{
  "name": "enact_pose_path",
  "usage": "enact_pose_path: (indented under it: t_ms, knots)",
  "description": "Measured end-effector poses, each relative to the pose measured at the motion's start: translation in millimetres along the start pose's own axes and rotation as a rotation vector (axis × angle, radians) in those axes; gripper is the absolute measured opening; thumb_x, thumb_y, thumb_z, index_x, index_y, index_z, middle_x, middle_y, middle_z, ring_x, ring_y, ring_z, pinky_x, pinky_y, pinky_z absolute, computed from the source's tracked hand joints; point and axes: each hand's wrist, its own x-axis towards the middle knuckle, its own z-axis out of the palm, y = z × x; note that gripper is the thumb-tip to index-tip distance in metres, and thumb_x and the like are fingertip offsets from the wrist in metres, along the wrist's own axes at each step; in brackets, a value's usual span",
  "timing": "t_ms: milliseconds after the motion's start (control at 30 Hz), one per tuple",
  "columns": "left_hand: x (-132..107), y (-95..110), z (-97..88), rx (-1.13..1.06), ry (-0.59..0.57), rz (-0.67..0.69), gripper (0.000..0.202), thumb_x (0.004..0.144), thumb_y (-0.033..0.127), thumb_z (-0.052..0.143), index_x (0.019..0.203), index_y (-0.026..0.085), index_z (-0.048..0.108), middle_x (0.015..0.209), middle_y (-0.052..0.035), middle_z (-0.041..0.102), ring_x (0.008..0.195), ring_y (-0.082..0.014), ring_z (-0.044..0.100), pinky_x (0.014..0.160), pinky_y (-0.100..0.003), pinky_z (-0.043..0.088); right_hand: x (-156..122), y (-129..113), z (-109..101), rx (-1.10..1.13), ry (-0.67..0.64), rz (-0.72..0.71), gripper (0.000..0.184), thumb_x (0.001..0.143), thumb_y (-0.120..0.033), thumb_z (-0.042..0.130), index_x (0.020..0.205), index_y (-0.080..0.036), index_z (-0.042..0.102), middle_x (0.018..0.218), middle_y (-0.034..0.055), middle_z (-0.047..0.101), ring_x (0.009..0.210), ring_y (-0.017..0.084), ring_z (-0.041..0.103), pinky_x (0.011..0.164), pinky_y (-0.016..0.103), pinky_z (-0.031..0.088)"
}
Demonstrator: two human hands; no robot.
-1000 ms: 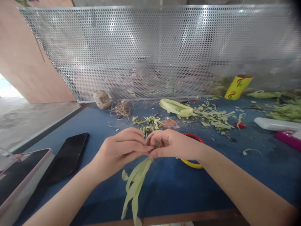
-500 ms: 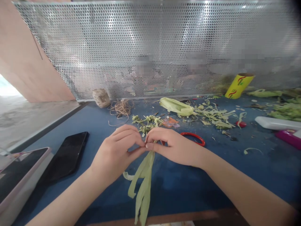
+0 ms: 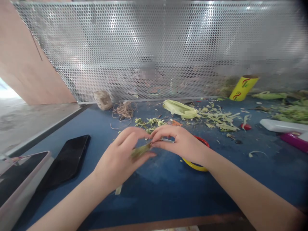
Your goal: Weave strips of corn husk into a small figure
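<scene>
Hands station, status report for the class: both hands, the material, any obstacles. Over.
Left hand curved around blurred green husk strip, grip unclear. Right hand pinching the strip's end. Red-and-yellow loops nearby, partly hidden behind right hand.

Husk strip (image 3: 141, 151): no longer dangles toward 6 o'clock; it slants from the right fingers toward 8 o'clock, blurred, into the left hand's hollow.
Left hand (image 3: 117, 157): has opened from its pinch, thumb now apart, at 6 o'clock from its fingertips.
Right hand (image 3: 183, 144): sits slightly nearer 12 o'clock.
Yellow loop (image 3: 194, 166): reappears at 4 o'clock from the right fingertips, after being covered half a second ago.
Red loop (image 3: 203, 141): now partly covered by that hand.
</scene>
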Motion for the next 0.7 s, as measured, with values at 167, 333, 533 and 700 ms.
enact_pose_path:
  t_ms: [167, 333, 533, 700]
  knots:
    - [2, -4, 3.8, -0.134, -0.105, -0.118, 0.020, 0.076, 0.016, 0.056, 0.095, 0.020, 0.060, 0.099, -0.0055, 0.063, 0.089, -0.0158, 0.059, 0.074, -0.027, 0.051, -2, -1, 0, -0.082, 0.032, 0.006, 0.007, 0.078, -0.017, 0.054, 0.080, -0.021, 0.060, 0.090, -0.0007, 0.063, 0.087, 0.013, 0.057, 0.082, 0.028, 0.040]
    - [0, -9, 12.0, -0.117, -0.035, -0.185, 0.011, 0.073, 0.017, 0.058, 0.082, 0.019, 0.064, 0.087, -0.0044, 0.067, 0.077, -0.0156, 0.063, 0.073, -0.027, 0.051, -1, 0, 8, -0.287, 0.151, -0.023, 0.008, 0.080, -0.019, 0.054, 0.077, -0.021, 0.061, 0.091, 0.0015, 0.064, 0.087, 0.016, 0.057, 0.083, 0.033, 0.035]
    - [0, -6, 15.2, -0.115, -0.047, -0.324, 0.009, 0.073, 0.019, 0.058, 0.078, 0.019, 0.065, 0.079, -0.0022, 0.066, 0.063, -0.0124, 0.060, 0.058, -0.022, 0.050, -5, -2, 19, -0.701, 0.200, -0.138, 0.014, 0.084, -0.014, 0.045, 0.080, -0.018, 0.058, 0.089, 0.0041, 0.062, 0.094, 0.018, 0.052, 0.084, 0.037, 0.028]
    - [2, -3, 12.1, -0.086, -0.081, -0.381, 0.007, 0.071, 0.020, 0.059, 0.074, 0.019, 0.065, 0.070, -0.0011, 0.065, 0.060, -0.0129, 0.060, 0.055, -0.022, 0.049, -8, -1, 22, -0.916, 0.189, -0.251, 0.019, 0.082, -0.005, 0.042, 0.083, -0.016, 0.057, 0.086, 0.0076, 0.059, 0.087, 0.020, 0.050, 0.080, 0.037, 0.032]
